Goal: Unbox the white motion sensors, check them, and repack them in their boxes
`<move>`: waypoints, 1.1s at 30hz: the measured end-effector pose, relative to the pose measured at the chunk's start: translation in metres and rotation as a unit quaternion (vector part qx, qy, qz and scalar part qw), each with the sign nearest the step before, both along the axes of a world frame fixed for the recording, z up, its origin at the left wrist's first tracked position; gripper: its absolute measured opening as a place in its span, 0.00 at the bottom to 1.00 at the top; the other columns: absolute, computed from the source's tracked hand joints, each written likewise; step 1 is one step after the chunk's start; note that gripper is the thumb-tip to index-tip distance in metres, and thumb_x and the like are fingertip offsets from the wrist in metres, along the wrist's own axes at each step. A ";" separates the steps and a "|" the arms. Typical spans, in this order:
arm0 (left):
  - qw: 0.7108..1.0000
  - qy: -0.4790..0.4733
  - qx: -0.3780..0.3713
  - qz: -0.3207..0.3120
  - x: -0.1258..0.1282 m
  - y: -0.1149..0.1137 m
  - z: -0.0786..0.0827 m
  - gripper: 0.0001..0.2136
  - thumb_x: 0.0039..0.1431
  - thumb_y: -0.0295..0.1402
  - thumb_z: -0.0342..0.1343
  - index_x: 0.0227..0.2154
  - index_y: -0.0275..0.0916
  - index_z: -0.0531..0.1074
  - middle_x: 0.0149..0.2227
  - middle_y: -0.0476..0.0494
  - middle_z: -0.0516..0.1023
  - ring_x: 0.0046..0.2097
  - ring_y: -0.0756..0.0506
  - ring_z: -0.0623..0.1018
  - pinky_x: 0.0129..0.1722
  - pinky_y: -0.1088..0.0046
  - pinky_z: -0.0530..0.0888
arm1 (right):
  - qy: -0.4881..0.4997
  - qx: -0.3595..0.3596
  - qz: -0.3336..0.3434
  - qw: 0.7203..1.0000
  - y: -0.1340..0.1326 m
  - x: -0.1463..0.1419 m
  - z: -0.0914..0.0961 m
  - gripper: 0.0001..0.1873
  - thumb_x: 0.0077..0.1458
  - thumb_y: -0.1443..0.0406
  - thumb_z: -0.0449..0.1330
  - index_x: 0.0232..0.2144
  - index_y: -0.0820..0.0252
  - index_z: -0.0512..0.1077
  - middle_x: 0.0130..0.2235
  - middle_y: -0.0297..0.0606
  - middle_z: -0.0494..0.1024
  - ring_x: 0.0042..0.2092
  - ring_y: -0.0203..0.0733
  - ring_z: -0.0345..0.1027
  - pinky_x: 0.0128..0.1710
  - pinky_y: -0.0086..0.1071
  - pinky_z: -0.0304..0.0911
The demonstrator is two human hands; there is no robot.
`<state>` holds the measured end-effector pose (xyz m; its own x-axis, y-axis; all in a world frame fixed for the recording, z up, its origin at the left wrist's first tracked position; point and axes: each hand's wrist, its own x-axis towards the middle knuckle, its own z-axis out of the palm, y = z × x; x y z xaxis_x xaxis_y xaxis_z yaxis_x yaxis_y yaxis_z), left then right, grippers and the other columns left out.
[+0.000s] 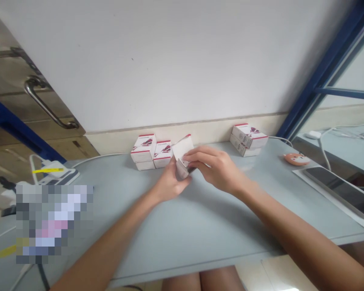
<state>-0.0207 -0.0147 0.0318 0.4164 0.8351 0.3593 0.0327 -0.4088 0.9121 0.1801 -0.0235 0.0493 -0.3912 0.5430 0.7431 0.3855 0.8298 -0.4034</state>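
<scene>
Above the table's middle, my left hand [171, 185] and my right hand [212, 167] meet around a small tilted white box [182, 147] with a red edge. A grey, silvery packet [182, 169] sticks out at the box's lower end, held between both hands. My fingers partly hide it, so I cannot tell what it is. Just left of my hands stand two stacks of similar white-and-red boxes [142, 152] [163, 154], and the nearer one almost touches the tilted box. Another stack of such boxes [248, 140] stands to the right, beyond my right hand.
The light blue-grey table [200, 230] runs along a white wall. An orange cat-shaped pad [296, 159] and a dark tablet on a white sheet [336, 194] lie to the right. White cables and a device with a yellow strap [56, 173] lie left, near a pixelated patch.
</scene>
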 end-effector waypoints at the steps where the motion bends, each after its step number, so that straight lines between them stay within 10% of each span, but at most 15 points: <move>1: 1.000 0.003 -0.001 -0.003 0.000 0.000 0.000 0.23 0.55 0.25 0.66 0.55 0.42 0.73 0.51 0.40 0.79 0.59 0.31 0.75 0.63 0.51 0.68 | -0.008 -0.006 0.006 1.000 -0.001 0.000 0.001 0.17 0.67 0.71 0.56 0.48 0.48 0.81 0.51 0.40 0.82 0.50 0.49 0.79 0.47 0.45 0.77; 9: 0.997 -0.034 -0.021 0.065 -0.001 0.002 0.000 0.27 0.49 0.27 0.70 0.54 0.39 0.72 0.59 0.37 0.76 0.66 0.28 0.69 0.70 0.50 0.59 | -0.025 -0.020 -0.005 0.999 -0.005 0.005 0.014 0.17 0.72 0.66 0.51 0.56 0.49 0.75 0.56 0.41 0.79 0.53 0.48 0.76 0.53 0.43 0.72; 13: 0.997 0.031 0.024 0.071 -0.001 0.006 -0.002 0.30 0.52 0.30 0.67 0.59 0.41 0.66 0.61 0.37 0.75 0.65 0.31 0.72 0.68 0.49 0.65 | -0.048 -0.061 -0.113 0.991 0.006 0.029 0.022 0.10 0.70 0.63 0.54 0.49 0.53 0.74 0.48 0.42 0.79 0.45 0.46 0.77 0.45 0.41 0.71; 18: 0.993 0.064 0.065 0.072 -0.002 0.009 -0.005 0.27 0.54 0.31 0.64 0.56 0.42 0.64 0.59 0.36 0.77 0.61 0.32 0.76 0.64 0.49 0.70 | -0.242 -0.296 -0.127 0.915 0.022 0.058 0.013 0.19 0.63 0.50 0.63 0.51 0.51 0.71 0.43 0.38 0.81 0.37 0.44 0.75 0.34 0.35 0.67; 22: 0.992 0.069 0.069 0.084 -0.004 0.011 -0.007 0.26 0.54 0.33 0.64 0.55 0.40 0.63 0.58 0.34 0.76 0.61 0.33 0.76 0.64 0.48 0.70 | -0.342 -0.359 -0.122 0.860 0.029 0.061 -0.006 0.15 0.56 0.58 0.68 0.47 0.48 0.77 0.47 0.40 0.81 0.39 0.47 0.77 0.32 0.35 0.66; 27: 0.991 0.068 0.079 0.078 -0.004 0.012 -0.008 0.25 0.55 0.33 0.64 0.55 0.41 0.64 0.59 0.34 0.76 0.61 0.32 0.76 0.64 0.47 0.71 | -0.254 -0.284 -0.130 0.915 0.034 0.058 -0.006 0.08 0.61 0.65 0.62 0.41 0.51 0.81 0.44 0.40 0.83 0.38 0.45 0.78 0.37 0.36 0.71; 30: 0.990 0.062 0.106 0.072 -0.003 0.011 -0.008 0.26 0.57 0.31 0.63 0.57 0.41 0.64 0.60 0.34 0.76 0.63 0.32 0.76 0.65 0.47 0.71 | -0.050 -0.131 -0.150 0.979 0.025 0.050 0.012 0.10 0.66 0.61 0.61 0.47 0.51 0.79 0.46 0.38 0.84 0.41 0.45 0.79 0.44 0.39 0.75; 33: 0.988 0.065 0.114 0.082 -0.003 0.011 -0.012 0.30 0.56 0.31 0.64 0.61 0.42 0.63 0.61 0.34 0.75 0.64 0.31 0.75 0.66 0.46 0.70 | 0.088 0.006 -0.155 0.984 0.010 0.035 0.025 0.10 0.69 0.61 0.61 0.49 0.52 0.78 0.47 0.38 0.85 0.43 0.44 0.80 0.48 0.41 0.76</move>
<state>-0.0234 -0.0037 0.0203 0.3370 0.7986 0.4986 0.2258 -0.5827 0.7807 0.2151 -0.0131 0.0746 -0.0725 0.6062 0.7920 0.5460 0.6886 -0.4771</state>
